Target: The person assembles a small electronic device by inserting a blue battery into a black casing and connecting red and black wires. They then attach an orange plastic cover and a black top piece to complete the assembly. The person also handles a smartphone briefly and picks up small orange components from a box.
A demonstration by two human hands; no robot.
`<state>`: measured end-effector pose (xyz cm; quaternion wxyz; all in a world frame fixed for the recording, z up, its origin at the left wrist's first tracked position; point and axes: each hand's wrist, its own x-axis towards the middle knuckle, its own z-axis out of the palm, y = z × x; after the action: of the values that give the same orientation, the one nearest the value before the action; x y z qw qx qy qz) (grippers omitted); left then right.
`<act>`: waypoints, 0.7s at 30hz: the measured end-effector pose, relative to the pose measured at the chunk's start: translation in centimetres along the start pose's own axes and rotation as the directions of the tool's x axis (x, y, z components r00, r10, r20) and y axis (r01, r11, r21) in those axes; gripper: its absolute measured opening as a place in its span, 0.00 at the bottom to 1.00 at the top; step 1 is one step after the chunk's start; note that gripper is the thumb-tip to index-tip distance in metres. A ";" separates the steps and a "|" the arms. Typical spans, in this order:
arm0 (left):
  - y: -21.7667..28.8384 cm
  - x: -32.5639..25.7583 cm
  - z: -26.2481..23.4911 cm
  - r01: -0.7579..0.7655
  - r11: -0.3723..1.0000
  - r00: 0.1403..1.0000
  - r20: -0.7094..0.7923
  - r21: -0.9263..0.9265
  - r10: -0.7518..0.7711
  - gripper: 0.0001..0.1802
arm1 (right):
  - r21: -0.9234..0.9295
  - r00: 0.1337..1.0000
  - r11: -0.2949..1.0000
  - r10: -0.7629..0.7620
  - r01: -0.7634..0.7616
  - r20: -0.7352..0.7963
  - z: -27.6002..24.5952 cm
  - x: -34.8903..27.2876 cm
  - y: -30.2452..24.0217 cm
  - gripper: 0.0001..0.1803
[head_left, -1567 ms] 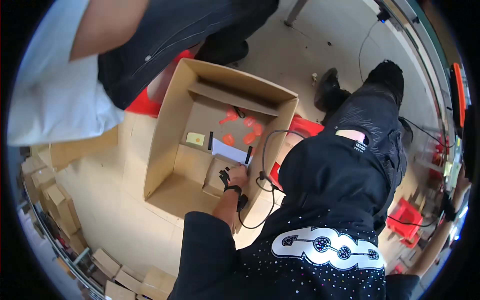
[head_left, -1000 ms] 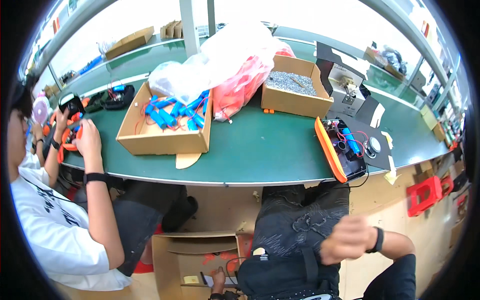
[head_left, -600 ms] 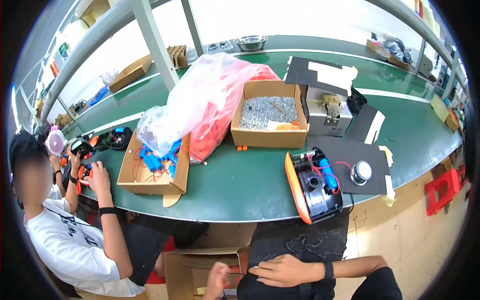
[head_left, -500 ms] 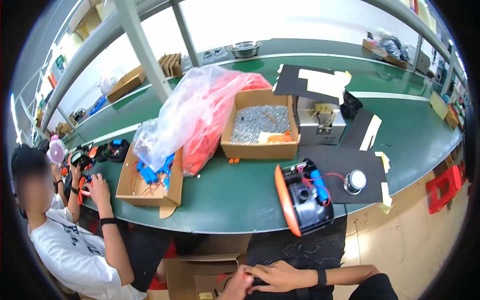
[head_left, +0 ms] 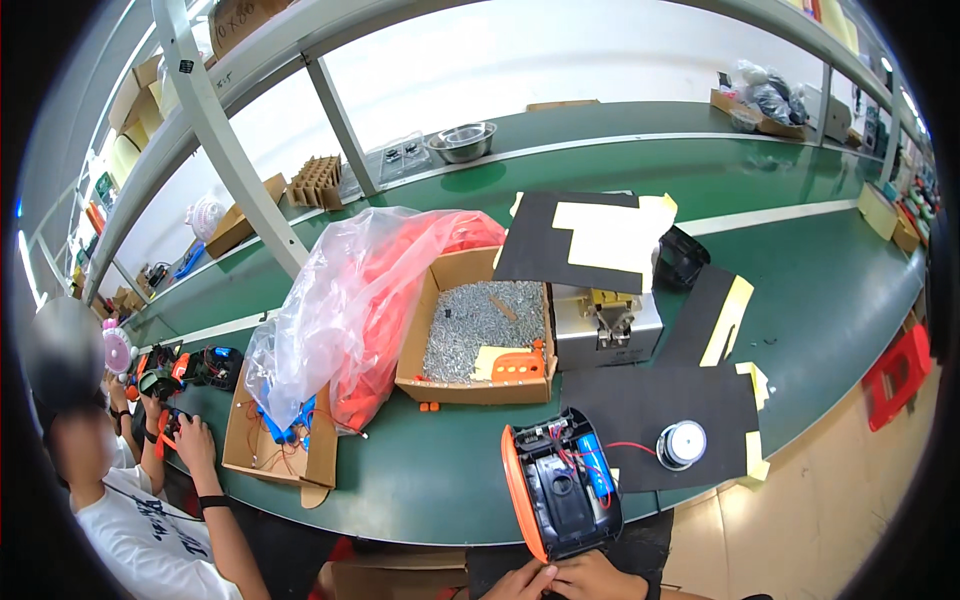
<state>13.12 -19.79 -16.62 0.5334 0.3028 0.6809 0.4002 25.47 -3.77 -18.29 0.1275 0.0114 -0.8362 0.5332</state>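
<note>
My left hand (head_left: 521, 581) and my right hand (head_left: 592, 577) meet at the lower edge of the view, right below an open black and orange housing (head_left: 556, 500). Their fingers are closed together at the fingertips; anything between them is hidden. The housing lies at the table's front edge, inner side up, its near end at my fingers. Inside it sit a blue battery pack (head_left: 596, 466) and red wires. A red wire runs from the housing to a round silver part with a white face (head_left: 683, 443), which stands on a black sheet (head_left: 712, 400).
A cardboard box of small metal screws (head_left: 480, 325) also holds an orange piece. Left of it are a bag of red parts (head_left: 375, 320) and a box with blue battery packs (head_left: 250, 450). A metal fixture (head_left: 610, 330) stands behind the housing. A person (head_left: 150, 530) works at left.
The view has tilted and shifted, so the table sits lower in it. My hands have moved up from below the table edge to the housing's near end.
</note>
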 end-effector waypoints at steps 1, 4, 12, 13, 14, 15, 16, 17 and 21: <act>0.0 0.0 0.2 -0.050 0.997 0.997 -0.056 -0.061 0.047 0.25 | 0.030 0.999 0.999 -0.021 0.022 -0.025 0.1 0.3 0.1 0.09; -2.4 -0.8 -0.2 0.008 0.961 0.998 -0.055 -0.275 -0.024 0.25 | 0.048 0.993 0.992 0.119 -0.120 0.012 -0.6 1.1 -0.9 0.08; 3.9 -4.3 -4.2 -0.208 0.961 0.977 -0.008 0.184 0.213 0.14 | 0.152 0.975 0.987 0.088 -0.058 -0.202 -2.4 -0.2 -1.3 0.11; 4.8 -5.7 -5.6 -0.156 0.975 0.981 0.139 0.155 0.135 0.15 | 0.298 0.940 0.899 0.342 -0.322 -0.014 -2.1 -0.7 -0.6 0.11; 10.6 -7.5 -7.6 -0.113 0.990 0.960 0.265 0.087 0.087 0.16 | 0.352 0.888 0.826 0.458 -0.441 0.038 -2.3 -1.5 -0.7 0.11; 13.1 -7.4 -10.6 -0.202 0.979 0.902 0.385 -0.017 0.192 0.15 | 0.378 0.811 0.735 0.579 -0.564 0.085 -2.6 -2.1 -1.2 0.11; 16.6 -8.5 -11.5 -0.235 0.965 0.879 0.399 -0.114 0.261 0.14 | 0.398 0.738 0.631 0.633 -0.666 0.232 -3.8 -2.1 -1.1 0.10; 19.8 -8.0 -13.0 -0.387 0.919 0.845 0.372 -0.074 0.385 0.12 | 0.466 0.754 0.605 0.603 -0.645 0.261 -4.3 -1.5 -1.7 0.08; 24.4 1.7 -16.1 -0.623 0.636 0.680 -0.086 0.455 0.728 0.15 | 0.322 0.849 0.808 0.366 -0.493 0.380 -7.1 0.4 -4.1 0.05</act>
<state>-3.26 -9.82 5.55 0.1765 0.5812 0.6447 0.4642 27.11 0.84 -11.78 -0.1315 -0.0733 -0.6956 0.7025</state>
